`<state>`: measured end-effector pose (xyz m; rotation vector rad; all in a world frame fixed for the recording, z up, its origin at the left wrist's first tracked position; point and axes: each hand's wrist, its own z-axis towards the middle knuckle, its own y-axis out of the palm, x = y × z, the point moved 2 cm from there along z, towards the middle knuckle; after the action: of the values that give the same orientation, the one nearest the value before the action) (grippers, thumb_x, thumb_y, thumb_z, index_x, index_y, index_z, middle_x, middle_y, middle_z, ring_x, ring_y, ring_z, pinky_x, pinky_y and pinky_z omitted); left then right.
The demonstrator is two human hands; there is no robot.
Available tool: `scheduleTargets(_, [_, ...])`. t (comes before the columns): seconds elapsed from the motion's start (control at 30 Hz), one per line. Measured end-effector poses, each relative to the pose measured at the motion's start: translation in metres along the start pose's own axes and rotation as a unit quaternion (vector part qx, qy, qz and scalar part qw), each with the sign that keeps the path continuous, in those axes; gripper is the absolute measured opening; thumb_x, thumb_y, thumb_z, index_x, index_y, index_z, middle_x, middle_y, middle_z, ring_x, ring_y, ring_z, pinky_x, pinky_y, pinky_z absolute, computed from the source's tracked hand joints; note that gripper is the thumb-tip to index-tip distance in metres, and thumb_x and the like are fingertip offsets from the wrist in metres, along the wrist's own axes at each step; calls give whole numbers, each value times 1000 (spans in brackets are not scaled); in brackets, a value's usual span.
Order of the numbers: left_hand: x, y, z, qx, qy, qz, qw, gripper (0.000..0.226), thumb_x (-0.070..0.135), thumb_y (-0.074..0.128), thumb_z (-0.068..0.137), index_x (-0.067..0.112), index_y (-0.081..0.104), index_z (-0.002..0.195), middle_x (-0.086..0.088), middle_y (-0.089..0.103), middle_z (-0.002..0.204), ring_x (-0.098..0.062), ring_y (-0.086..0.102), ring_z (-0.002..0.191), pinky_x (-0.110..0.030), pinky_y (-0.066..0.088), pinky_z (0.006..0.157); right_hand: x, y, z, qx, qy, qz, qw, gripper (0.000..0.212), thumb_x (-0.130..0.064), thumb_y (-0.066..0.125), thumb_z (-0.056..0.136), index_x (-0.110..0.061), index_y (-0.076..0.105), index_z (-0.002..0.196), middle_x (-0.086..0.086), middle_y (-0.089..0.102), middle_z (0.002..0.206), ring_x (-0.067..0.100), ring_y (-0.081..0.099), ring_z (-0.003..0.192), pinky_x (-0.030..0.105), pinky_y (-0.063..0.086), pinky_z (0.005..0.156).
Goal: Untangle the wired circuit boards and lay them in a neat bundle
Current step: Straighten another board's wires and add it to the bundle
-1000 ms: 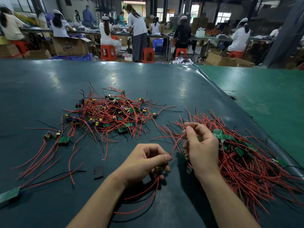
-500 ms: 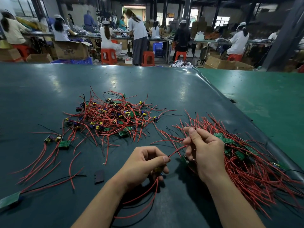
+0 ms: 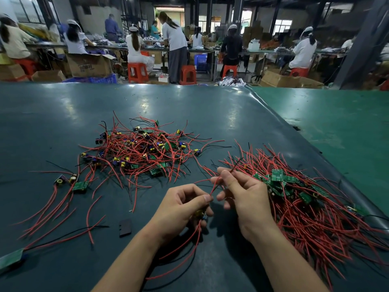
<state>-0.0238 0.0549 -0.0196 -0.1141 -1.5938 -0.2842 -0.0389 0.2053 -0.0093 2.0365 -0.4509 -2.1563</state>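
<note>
Dark green bench (image 3: 63, 114), workshop behind. Our left hand (image 3: 181, 209) pinches a board (image 3: 201, 214); our right hand (image 3: 242, 192) pinches its red wire (image 3: 213, 187) just above. Tangle (image 3: 139, 150) beyond, bundle (image 3: 305, 207) right of the grip. Light, limp, snag-prone, we judge: hold the board, draw along the wire.

I've got one view only, head-mounted, wide-angle, looking forward and down over the table (image 3: 63, 114). Both hands sit close at the bottom edge; the workshop benches (image 3: 202, 50) run far across the top.
</note>
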Motion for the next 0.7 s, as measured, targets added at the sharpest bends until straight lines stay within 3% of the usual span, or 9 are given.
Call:
scheduleTargets(0.1, [1,2,-1,-19,-1,7,1000,15,18,68,84,4,63,81,-16,67,67,-23,58,47,-24,47,43,-1,0,1,-10,13,31,999,11,-8,61,93,-5,71,95,11,74,82,9,50,44,18,35,36])
scheduleTargets(0.23, [0,3,-2,-36,0,40,999,11,9,65,90,3,63,81,-16,68,68,-22,59,47,-24,48,45,-1,-4,3,-19,7,-8,1000,14,-7,61,93,-8,74,87,5,61,63,8,32,35,14,23,35])
scheduleTargets(0.37, [3,5,-3,-33,13,50,998,10,10,64,90,3,66,83,-13,70,68,-20,59,49,-22,47,46,-4,-6,4,0,-37,-72,997,16,-10,63,94,-9,75,83,3,58,59,8,32,39,16,26,36])
scheduleTargets(0.47, [3,6,-4,-55,16,66,996,11,12,64,91,2,67,87,-12,70,69,-21,59,52,-23,48,48,-6,-3,2,6,-57,-76,996,19,-13,61,95,-13,75,84,-1,51,53,2,37,40,9,29,39])
scheduleTargets(0.7, [8,6,-5,-53,9,41,998,13,9,60,93,8,68,82,-9,68,66,-17,58,49,-21,48,48,-18,-5,1,33,-27,85,995,22,-17,54,99,-5,69,89,8,69,66,7,35,34,16,29,35])
